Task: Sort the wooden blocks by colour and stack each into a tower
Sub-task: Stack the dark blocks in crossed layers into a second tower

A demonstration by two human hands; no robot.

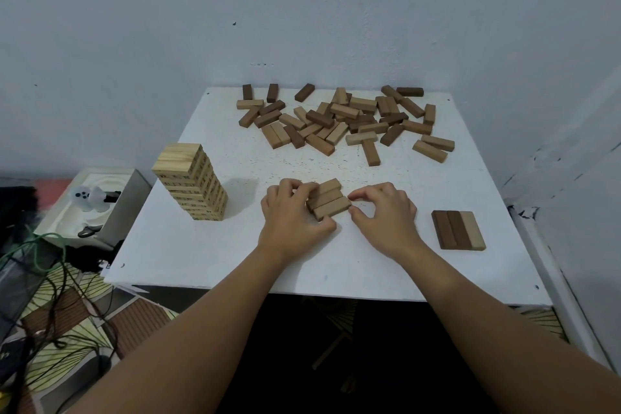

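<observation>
Three mid-brown blocks (327, 199) lie side by side as a flat row on the white table (208, 255). My left hand (289, 215) grips the row's left end, thumb at the front. My right hand (383, 212) touches the row's right end with its fingertips. A tall pale tower (191, 181) of light blocks stands at the left. At the right lies a flat row of three blocks (458, 229), two dark and one light. A loose pile of mixed blocks (339, 121) covers the far part of the table.
A grey wall rises behind and to the right of the table. Left of the table sit a white box (97, 208) with a small white figure, plus cables on a patterned floor. Bare table surface lies between the rows and the pile.
</observation>
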